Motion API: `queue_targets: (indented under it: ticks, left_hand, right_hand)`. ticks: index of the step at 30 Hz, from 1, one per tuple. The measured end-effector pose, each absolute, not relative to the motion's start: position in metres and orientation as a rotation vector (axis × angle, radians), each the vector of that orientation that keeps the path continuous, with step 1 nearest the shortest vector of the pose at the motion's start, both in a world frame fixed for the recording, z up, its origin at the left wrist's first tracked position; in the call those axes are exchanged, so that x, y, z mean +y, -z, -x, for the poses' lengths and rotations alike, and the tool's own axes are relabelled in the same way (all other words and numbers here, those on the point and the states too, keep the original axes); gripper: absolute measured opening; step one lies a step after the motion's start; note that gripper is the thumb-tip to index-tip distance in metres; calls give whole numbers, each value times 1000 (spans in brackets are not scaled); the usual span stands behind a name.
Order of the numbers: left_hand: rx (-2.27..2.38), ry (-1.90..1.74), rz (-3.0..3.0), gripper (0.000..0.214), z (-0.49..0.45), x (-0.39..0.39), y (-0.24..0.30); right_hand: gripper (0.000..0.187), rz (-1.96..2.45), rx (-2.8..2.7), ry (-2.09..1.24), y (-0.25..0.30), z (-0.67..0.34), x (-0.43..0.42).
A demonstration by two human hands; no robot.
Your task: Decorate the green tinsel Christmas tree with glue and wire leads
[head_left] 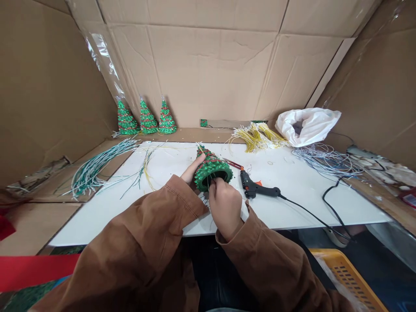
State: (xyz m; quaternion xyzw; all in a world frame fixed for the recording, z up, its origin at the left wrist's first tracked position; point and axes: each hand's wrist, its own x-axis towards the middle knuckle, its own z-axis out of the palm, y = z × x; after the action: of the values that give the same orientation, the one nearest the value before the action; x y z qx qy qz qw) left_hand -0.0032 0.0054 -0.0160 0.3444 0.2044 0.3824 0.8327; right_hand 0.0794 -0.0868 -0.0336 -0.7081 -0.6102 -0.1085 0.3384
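Narrowly apart, rim [229,176] of held tree [211,162], glue gun [264,190]

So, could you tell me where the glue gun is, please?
In the head view, the glue gun lies on the white tabletop, just right of the tree in the left hand.

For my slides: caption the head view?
Left hand holds a decorative green tree tilted, right hand at its open base.
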Motion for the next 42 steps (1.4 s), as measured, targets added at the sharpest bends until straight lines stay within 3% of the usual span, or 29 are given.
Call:
queue_targets:
  ticks: [7, 13, 19, 38, 42]
  left_hand:
    - [479, -784, -710, 32, 5, 4, 7]
    - [571, -684, -617, 57, 5, 1, 4]
    - [637, -661, -596, 66, 7, 5, 3]
    - [627, -788, -545, 47, -6, 0, 0]
    - [624, -830, -554, 34, -9, -3, -5]
  right_hand:
    - [21, 1904, -1619, 272, 31, -90, -103]
    - [22, 1799, -1683, 353, 40, -100, -106]
    - [23, 1793, -1749, 175, 49, -102, -106]
    - [24, 1832, -1831, 70, 46, -103, -105]
    - [23, 1819, -1893, 58, 47, -103, -105]
